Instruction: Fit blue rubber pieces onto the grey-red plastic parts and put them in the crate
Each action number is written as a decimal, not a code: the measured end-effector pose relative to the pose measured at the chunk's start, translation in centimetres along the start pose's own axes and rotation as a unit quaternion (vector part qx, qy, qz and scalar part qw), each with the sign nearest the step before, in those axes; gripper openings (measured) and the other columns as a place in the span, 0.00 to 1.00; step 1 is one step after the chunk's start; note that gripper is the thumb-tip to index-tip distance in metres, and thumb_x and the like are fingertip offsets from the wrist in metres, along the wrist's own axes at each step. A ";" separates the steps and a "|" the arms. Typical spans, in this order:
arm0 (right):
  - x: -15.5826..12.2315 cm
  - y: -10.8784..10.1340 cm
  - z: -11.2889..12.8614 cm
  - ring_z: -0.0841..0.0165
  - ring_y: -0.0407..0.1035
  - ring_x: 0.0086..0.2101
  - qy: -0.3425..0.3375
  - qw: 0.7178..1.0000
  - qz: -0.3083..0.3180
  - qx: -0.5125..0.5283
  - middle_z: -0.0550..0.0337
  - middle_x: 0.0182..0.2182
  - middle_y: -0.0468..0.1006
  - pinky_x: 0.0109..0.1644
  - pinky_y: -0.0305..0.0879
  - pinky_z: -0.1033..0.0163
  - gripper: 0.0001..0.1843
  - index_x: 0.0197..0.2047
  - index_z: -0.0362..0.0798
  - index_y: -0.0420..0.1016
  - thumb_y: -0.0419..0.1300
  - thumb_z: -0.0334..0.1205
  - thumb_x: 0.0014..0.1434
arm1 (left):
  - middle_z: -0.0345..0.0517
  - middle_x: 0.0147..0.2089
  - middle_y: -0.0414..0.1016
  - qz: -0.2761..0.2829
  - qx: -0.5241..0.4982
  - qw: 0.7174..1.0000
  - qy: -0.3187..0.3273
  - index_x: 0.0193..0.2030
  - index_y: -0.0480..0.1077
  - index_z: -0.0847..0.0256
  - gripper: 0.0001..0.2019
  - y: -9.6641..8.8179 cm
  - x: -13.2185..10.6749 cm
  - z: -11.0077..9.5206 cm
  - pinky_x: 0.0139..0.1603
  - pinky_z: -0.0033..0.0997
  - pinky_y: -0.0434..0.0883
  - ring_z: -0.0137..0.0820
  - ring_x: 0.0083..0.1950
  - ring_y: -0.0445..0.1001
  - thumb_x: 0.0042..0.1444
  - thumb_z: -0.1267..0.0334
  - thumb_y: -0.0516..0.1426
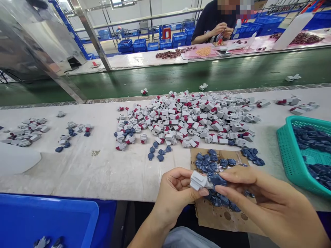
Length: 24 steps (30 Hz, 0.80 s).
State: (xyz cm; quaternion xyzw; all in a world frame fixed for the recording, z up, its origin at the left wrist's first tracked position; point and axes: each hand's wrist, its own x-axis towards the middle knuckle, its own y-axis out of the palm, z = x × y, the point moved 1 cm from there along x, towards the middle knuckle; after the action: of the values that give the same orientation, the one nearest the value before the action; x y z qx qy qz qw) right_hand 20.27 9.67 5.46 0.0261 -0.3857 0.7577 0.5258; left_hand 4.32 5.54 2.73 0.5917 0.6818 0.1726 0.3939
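Note:
Between thumb and fingers, my left hand (176, 196) pinches a small light-grey plastic part (198, 180) with a blocky, stepped shape. My right hand (258, 196) grips a small dark-blue plastic piece (217, 179) between thumb and forefinger, right up against the grey part's right end. Whether the two are joined I cannot tell. Both hands are over a brown cardboard sheet (219, 220), on which many more dark-blue pieces (207, 162) lie. Past it spreads a big pile of grey parts (186, 120), many with dark-red pieces on them.
A teal basket (291, 151) of dark-blue pieces stands at right. At lower left is a blue tray (64, 215) with a few parts. Smaller clusters of grey parts (28, 131) lie left. Beyond runs a green conveyor belt (165, 77); a co-worker (214, 24) sits across it.

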 end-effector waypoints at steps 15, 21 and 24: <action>1.5 -1.4 0.2 0.74 0.67 0.24 0.025 0.975 0.214 0.047 0.65 0.26 0.73 0.25 0.64 0.72 0.07 0.33 0.50 0.72 0.57 0.37 0.64 | 0.39 0.31 0.82 0.038 0.086 0.996 0.007 0.29 0.78 0.61 0.13 -0.6 -0.2 0.0 0.32 0.15 0.74 0.22 0.30 0.78 0.35 0.75 0.72; 1.3 -0.3 -0.8 0.71 0.67 0.25 0.071 0.969 0.217 0.098 0.61 0.26 0.73 0.26 0.64 0.70 0.11 0.32 0.48 0.74 0.58 0.42 0.64 | 0.38 0.27 0.80 0.009 0.059 0.998 0.012 0.28 0.76 0.63 0.15 -1.0 -0.1 0.9 0.33 0.15 0.73 0.23 0.30 0.77 0.33 0.74 0.73; 0.9 0.7 -1.0 0.73 0.67 0.23 0.084 0.966 0.209 0.128 0.62 0.24 0.72 0.25 0.64 0.73 0.11 0.31 0.47 0.74 0.60 0.43 0.63 | 0.39 0.27 0.79 0.007 0.078 0.997 0.000 0.30 0.74 0.64 0.15 -0.8 -0.2 1.2 0.32 0.15 0.72 0.22 0.30 0.76 0.35 0.70 0.73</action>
State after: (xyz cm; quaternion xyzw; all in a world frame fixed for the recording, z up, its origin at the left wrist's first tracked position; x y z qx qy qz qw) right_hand 19.67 10.87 4.82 -0.0520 -0.2367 0.8933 0.3785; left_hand 4.63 4.83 1.48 0.6254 0.6888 0.1216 0.3458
